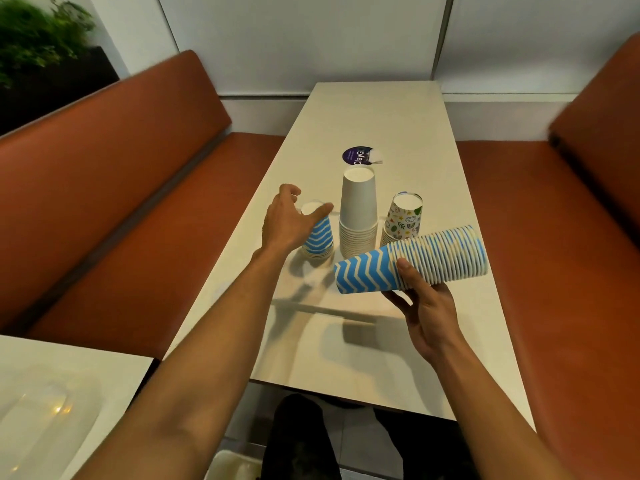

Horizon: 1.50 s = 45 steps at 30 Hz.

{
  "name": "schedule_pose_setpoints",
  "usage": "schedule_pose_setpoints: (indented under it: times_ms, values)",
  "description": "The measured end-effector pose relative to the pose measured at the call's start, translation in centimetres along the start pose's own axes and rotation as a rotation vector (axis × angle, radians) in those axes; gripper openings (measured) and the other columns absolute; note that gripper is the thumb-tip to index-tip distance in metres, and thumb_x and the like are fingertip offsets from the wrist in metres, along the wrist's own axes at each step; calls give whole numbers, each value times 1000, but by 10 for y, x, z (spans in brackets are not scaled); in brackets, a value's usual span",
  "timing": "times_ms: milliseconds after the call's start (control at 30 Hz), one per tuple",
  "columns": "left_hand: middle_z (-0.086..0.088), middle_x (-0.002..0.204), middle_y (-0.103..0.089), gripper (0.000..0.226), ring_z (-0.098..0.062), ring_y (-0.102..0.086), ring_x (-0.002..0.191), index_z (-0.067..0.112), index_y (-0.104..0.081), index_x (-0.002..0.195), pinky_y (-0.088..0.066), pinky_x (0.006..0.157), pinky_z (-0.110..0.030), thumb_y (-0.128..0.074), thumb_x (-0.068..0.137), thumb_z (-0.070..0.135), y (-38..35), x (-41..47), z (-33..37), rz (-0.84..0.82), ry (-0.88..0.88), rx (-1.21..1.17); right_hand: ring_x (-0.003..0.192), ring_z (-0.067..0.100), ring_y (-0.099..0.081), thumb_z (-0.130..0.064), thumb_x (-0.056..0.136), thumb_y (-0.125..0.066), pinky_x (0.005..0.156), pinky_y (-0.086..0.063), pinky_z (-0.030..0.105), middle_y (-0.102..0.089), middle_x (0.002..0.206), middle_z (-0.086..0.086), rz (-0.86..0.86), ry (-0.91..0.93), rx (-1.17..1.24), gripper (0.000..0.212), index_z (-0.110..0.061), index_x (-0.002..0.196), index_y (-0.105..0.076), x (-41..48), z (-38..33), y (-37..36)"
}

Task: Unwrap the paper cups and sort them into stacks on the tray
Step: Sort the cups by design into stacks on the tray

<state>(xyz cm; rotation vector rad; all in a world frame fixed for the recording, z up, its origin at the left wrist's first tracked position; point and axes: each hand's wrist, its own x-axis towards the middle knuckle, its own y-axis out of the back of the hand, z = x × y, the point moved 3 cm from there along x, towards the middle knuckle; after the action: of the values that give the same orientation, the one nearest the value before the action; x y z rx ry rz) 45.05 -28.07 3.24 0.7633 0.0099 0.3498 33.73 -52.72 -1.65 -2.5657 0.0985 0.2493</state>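
Note:
My right hand (420,306) grips a long nested stack of blue zigzag cups (412,259), held sideways above the table. My left hand (289,221) is over a short upside-down stack of blue zigzag cups (318,239), thumb and fingers spread around its top; whether it grips the stack is unclear. Right of that stands a taller upside-down stack of plain white cups (358,216). A stack of doodle-print cups (403,216) stands further right, partly hidden by the held stack. No tray shows under the stacks.
The stacks stand on a long cream table (374,109) between two orange bench seats (114,188). A round purple sticker with crumpled wrap (362,155) lies behind the white stack. A second table with clear plastic (41,410) sits at lower left.

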Motion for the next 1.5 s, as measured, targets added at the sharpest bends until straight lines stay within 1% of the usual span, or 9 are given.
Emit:
schedule_pose_setpoints:
  times_ms: [100,167,267,400,600,867,1067,1300,1500]
  values:
    - [2,126,-60,58,-19,-60,113,19,-53,126,-52,94,-38,-67,90,63,11,-27,2,183,16,-204,112,23,-72,-45,39,-103,84,-64,41,-77,113,0,8,-5,25,99,-19,125,-62,-3,-2,-4]
    - [7,116,-63,47,-12,-62,102,19,-55,121,-52,88,-31,-67,93,55,14,-51,4,188,50,-368,112,26,-72,-30,58,-95,84,-64,41,-78,109,-1,-1,-4,33,80,-17,129,-59,-5,-1,-6]
    - [0,119,-67,44,-14,-67,102,15,-58,123,-57,83,-34,-74,93,43,3,-83,0,-65,130,-643,107,25,-73,-14,72,-78,84,-64,42,-78,105,-1,-12,-2,57,61,-16,130,-57,-9,-2,-11]
    - [-6,130,-68,70,-20,-69,115,24,-59,133,-58,91,-39,-85,71,44,-11,-119,-12,-440,169,-850,107,25,-74,-13,74,-77,87,-64,43,-78,109,0,-42,-6,63,60,-16,131,-57,-13,-4,-18]
    - [-11,122,-68,70,-25,-70,107,17,-58,135,-58,88,-39,-88,72,24,-13,-136,-20,-532,165,-983,109,25,-73,-17,71,-80,91,-62,47,-79,104,-2,-73,-17,44,56,-19,124,-61,-19,-8,-21]
    - [-7,100,-74,58,-27,-72,82,14,-65,123,-59,78,-38,-79,80,52,2,-132,-22,-465,204,-817,107,23,-72,-14,72,-78,91,-61,41,-78,105,-1,-22,-13,54,54,-15,123,-62,-17,-9,-27]
    - [-11,97,-71,38,-22,-68,72,12,-62,113,-58,66,-32,-75,90,39,27,-104,-34,-259,269,-791,107,23,-72,-16,74,-78,88,-62,40,-74,114,3,94,41,122,70,-6,140,-56,-10,-17,-17]
    - [-2,112,-68,68,-16,-69,94,19,-53,116,-58,77,-36,-92,66,44,63,-42,-32,113,152,-531,113,25,-71,-16,73,-78,87,-63,36,-73,120,3,100,56,64,69,-11,138,-57,-6,-19,-10]
    - [1,122,-62,67,-20,-60,107,18,-51,126,-48,85,-33,-90,75,40,45,3,13,33,-18,-128,118,28,-69,-20,69,-82,89,-62,39,-72,122,7,68,39,-7,67,-13,132,-59,-3,-14,-9]
